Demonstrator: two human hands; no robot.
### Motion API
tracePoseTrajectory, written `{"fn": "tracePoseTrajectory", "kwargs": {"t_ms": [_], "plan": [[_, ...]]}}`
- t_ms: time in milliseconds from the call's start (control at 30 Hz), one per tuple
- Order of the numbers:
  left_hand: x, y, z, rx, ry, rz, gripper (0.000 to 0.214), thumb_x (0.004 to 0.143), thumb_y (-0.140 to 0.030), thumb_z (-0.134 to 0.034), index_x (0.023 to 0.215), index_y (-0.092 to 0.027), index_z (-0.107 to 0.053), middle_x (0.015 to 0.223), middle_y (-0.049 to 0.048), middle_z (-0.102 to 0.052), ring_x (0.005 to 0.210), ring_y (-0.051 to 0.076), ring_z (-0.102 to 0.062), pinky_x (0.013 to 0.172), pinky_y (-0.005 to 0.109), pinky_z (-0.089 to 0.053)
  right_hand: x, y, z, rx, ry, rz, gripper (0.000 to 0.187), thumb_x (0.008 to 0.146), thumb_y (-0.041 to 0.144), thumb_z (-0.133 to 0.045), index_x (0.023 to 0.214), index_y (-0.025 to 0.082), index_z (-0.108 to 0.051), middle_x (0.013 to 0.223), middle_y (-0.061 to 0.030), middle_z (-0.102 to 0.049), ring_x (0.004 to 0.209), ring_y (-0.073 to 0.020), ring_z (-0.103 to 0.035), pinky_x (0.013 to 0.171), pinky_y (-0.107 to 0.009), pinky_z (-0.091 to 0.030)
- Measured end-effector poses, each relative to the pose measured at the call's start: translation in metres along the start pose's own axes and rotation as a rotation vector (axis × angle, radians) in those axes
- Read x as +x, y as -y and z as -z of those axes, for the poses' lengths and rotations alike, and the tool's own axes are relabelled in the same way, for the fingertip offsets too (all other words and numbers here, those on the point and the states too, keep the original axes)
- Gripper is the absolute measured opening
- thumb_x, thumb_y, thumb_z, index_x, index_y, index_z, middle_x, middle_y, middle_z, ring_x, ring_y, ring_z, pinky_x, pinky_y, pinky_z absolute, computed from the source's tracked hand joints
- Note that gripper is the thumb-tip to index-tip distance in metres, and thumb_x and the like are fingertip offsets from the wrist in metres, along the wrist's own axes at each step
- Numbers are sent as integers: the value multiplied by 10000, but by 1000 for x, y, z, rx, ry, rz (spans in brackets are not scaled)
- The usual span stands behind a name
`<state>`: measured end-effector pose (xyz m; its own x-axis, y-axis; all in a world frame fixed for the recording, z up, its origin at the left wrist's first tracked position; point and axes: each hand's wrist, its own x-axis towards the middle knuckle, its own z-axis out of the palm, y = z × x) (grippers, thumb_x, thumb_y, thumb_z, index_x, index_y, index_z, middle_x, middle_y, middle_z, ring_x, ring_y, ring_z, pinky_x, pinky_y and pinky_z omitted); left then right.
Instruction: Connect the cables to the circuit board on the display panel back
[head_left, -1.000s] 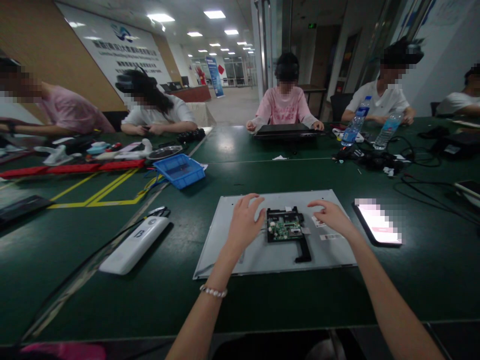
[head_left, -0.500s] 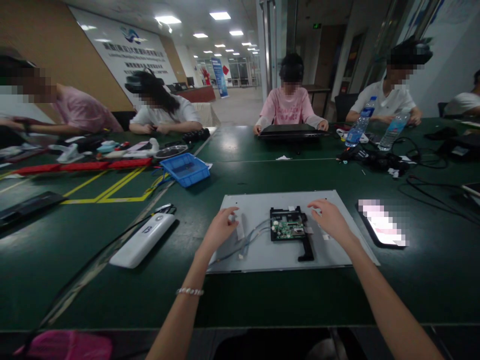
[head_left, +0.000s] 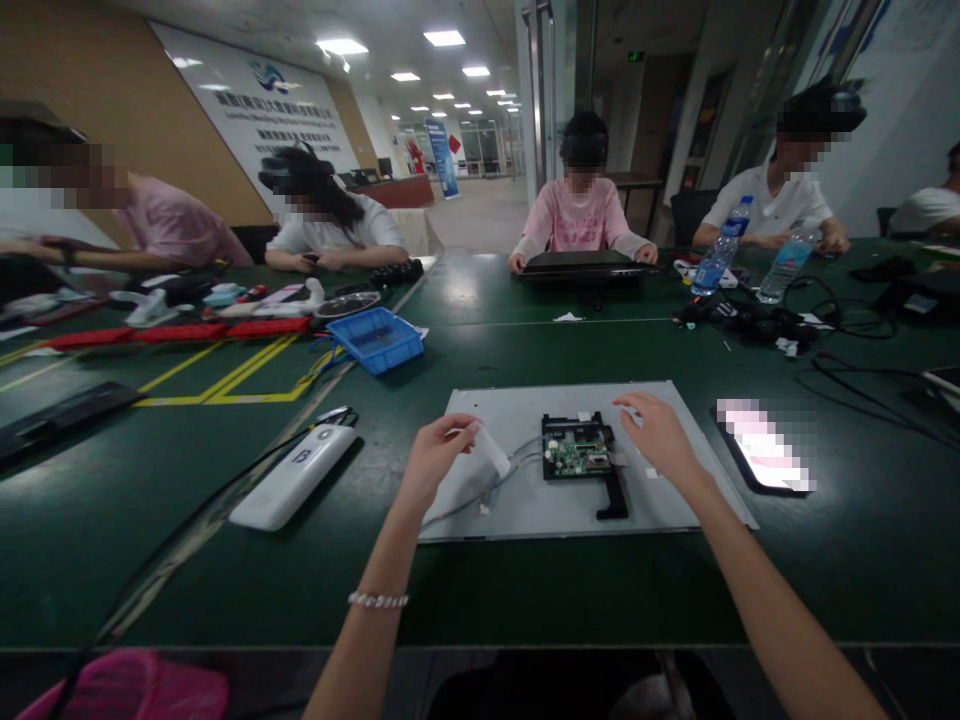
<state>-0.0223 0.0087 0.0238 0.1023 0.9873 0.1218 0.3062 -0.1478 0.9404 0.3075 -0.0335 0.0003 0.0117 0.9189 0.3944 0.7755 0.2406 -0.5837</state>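
My left hand [head_left: 440, 455] pinches the upper end of a whitish strip of tape [head_left: 493, 450] over the left part of a grey metal panel [head_left: 517, 515]. Whether the strip's lower end touches the panel I cannot tell. A green circuit board [head_left: 577, 455] in a black frame [head_left: 615, 498] sits mid-panel. Thin grey cables [head_left: 469, 505] run from it to the left, below the strip. On the other side of the board, my right hand [head_left: 656, 435] hovers over the panel's right part, fingers apart and holding nothing.
A lit phone [head_left: 765, 450] lies right of the panel. To the left are a white power bank [head_left: 296, 478] with a cable and a blue tray [head_left: 379, 342]. Two water bottles [head_left: 724, 245] stand at the far right. Co-workers sit across the table, one behind a dark screen [head_left: 589, 265].
The tape strip, which lay along the panel by my left fingers, now slants out from their pinch. My left hand has shifted slightly left; the right hand has barely moved.
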Motion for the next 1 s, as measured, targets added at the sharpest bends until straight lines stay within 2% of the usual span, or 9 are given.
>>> {"fn": "tracePoseTrajectory", "kwargs": {"t_ms": [200,367,467,567,633,733,867,1000], "plan": [[-13,6,-21,13,-31,8,262,720,-389,-630,836,-156,-655,748,18,-626,599,128,-562,557,239,-463,-5,29,-14,37,57,134,280,872,153,-408,1061,200,-610,1078,-74,-621,1031,-204,-550,939,-354,-422],[-16,19,-28,325,6,-32,202,771,-339,-548,839,-171,-639,804,20,-651,637,151,-596,611,255,-470,-15,56,-29,35,178,330,312,902,208,-428,1188,204,-551,1185,-79,-582,1118,-198,-512,978,-380,-417],[-21,20,-29,496,-3,-90,206,786,-283,-523,931,-178,-624,900,27,-643,669,149,-602,673,268,-481,-21,71,-35,14,233,490,339,907,237,-443,1233,183,-517,1237,-94,-559,1178,-205,-478,1012,-403,-397],[-29,14,-30,646,-68,-194,332,788,-228,-524,1114,-179,-558,1078,63,-577,735,154,-606,751,301,-489,-26,82,-41,-42,281,618,363,908,259,-451,1253,156,-497,1271,-113,-539,1240,-222,-427,1047,-421,-362],[-36,8,-32,764,-129,-279,369,797,-207,-525,1166,-176,-525,1150,90,-531,877,194,-600,838,342,-471,-29,87,-44,-81,316,674,361,906,268,-457,1241,142,-504,1277,-121,-535,1259,-231,-406,1063,-429,-339],[-49,-2,-39,931,-128,-334,311,814,-180,-520,1124,-172,-540,1148,108,-534,1024,251,-552,903,388,-437,-31,90,-46,-111,354,704,341,903,273,-462,1209,134,-524,1266,-121,-543,1262,-233,-398,1067,-430,-325],[-66,-8,-52,1040,-43,-299,251,826,-139,-507,1071,-170,-551,1144,102,-568,1057,256,-541,905,382,-432,-32,90,-47,-119,389,701,308,898,274,-469,1158,132,-552,1224,-117,-571,1235,-220,-422,1066,-414,-316],[-75,-3,-62,1083,20,-257,249,862,-120,-466,1102,-137,-527,1135,116,-596,1044,237,-564,920,367,-422,-32,91,-47,-129,420,721,270,897,268,-465,1096,129,-583,1187,-114,-594,1215,-215,-433,1071,-404,-298]]}}
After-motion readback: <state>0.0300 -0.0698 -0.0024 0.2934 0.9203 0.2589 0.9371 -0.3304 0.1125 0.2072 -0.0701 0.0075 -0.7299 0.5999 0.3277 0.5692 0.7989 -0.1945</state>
